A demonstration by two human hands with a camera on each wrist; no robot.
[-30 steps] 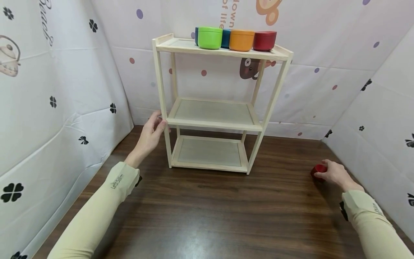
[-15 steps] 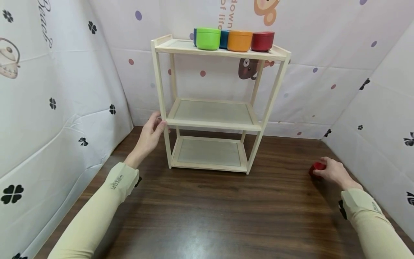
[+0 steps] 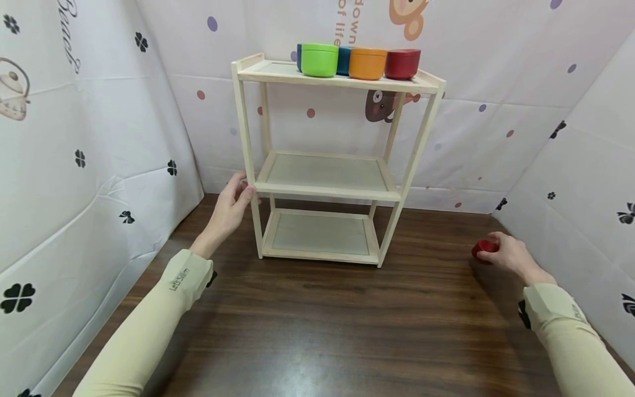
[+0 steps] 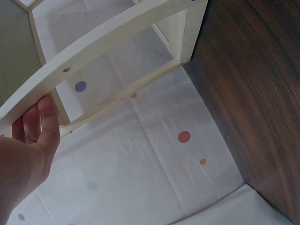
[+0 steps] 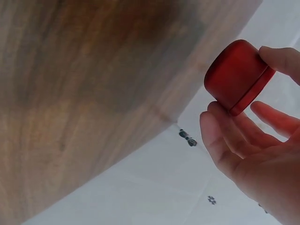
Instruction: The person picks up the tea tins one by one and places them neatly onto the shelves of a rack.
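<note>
My left hand point(image 3: 229, 205) grips the front left post of a pale wooden shelf rack point(image 3: 324, 191), level with its middle shelf. In the left wrist view, the fingers point(image 4: 47, 115) curl behind the wood. Far to the right, my right hand point(image 3: 516, 258) holds a small red cup point(image 3: 483, 250) just over the dark wooden table. The right wrist view has the cup pinched between thumb and fingers point(image 5: 220, 136), tilted and apart from the tabletop.
On the rack's top stand a green cup point(image 3: 319, 60), an orange cup point(image 3: 367, 63), a red cup point(image 3: 403, 64) and blue cups point(image 3: 344, 62) partly hidden behind. Printed white sheets point(image 3: 560, 165) enclose the brown table point(image 3: 317, 320) at the back and sides.
My right hand has lifted the small red cup slightly and carried it a little left and farther back. The left hand stays on the rack.
</note>
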